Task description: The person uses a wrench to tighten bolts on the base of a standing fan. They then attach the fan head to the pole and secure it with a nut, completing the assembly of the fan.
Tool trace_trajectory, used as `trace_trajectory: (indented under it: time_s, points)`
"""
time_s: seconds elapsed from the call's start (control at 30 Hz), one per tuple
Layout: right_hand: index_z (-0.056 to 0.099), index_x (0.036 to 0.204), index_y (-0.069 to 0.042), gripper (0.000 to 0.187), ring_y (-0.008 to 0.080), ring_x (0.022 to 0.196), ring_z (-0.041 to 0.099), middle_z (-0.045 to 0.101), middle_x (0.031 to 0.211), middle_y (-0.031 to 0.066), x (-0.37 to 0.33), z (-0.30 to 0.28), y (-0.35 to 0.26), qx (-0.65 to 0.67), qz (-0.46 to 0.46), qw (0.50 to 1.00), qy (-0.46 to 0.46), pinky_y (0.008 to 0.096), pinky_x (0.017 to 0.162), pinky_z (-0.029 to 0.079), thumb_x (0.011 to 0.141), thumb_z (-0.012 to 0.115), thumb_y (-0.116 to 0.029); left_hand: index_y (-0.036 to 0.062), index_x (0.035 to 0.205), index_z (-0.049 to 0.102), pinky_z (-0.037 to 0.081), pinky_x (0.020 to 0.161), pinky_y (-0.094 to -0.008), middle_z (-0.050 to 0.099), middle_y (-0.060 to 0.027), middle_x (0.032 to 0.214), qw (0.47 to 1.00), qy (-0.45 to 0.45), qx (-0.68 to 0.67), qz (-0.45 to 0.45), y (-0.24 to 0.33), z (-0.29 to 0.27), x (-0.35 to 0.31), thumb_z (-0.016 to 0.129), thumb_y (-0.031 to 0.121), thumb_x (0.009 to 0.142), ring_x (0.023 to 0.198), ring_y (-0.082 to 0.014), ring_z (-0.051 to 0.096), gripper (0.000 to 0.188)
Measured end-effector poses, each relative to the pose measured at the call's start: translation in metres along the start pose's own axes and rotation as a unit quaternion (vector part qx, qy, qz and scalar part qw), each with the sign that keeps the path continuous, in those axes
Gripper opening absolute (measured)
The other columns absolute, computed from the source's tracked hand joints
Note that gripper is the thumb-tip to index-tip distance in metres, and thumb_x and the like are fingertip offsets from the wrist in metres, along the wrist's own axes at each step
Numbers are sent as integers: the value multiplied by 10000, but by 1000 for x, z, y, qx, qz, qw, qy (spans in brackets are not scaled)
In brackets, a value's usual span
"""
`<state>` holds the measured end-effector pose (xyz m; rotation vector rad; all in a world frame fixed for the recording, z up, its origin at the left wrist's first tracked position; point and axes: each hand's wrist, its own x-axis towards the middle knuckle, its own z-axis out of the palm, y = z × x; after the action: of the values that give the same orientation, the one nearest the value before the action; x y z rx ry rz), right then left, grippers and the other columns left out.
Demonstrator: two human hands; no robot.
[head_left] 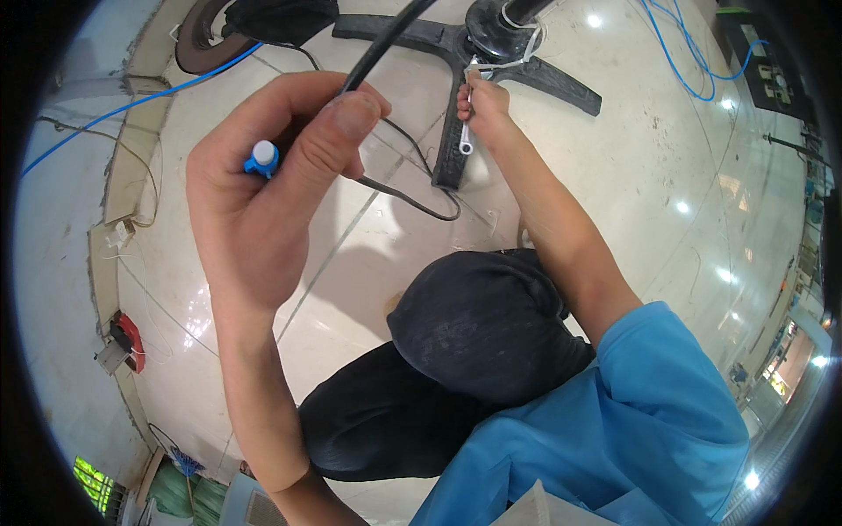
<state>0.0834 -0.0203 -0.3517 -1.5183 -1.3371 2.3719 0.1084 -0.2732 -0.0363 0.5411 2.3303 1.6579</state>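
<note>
My left hand (263, 167) is raised in the near left, thumb and fingers pinched on a black cable (381, 46) that runs up out of view. A small blue piece with a white round tip (261, 158) pokes out between that thumb and the palm; the rest of it is hidden. Farther off, my right hand (484, 103) is wrapped round a silver wrench (466, 140), its ring end pointing toward me. The wrench's other end meets the hub of a black legged base (460, 42), where a pale tie or cord (529, 48) loops around the post.
A thin black cord (412, 203) lies on the glossy tiled floor by one leg. Blue hoses (132, 103) run along the left wall and at the far right (693, 66). A brown ring-shaped thing (195, 44) and a black bag-like bundle (281, 19) are at the far left.
</note>
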Motion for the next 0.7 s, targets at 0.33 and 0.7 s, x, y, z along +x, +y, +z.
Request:
trace_trajectory:
  time_s: [0.33,0.7]
  points:
    - [579,991,32,281,117,505,465,570,733,81,6,-27,-16,-72,-38,991,-102,285,406,320,1045,593,-244,-35,1035,765,469,644,-228,689,-32,805,998,6,-64,-24,-9,-5,6,783,123,951,708,-86,612,179]
    - [637,926,21,319,203,557,583,649,750,128,5,-31,-19,-136,-34,988,-61,344,480,451,1007,651,-287,-59,1052,748,500,657,-246,757,-82,922,997,2,-78,-24,-19,-6,21,754,113,970,715,-114,626,190]
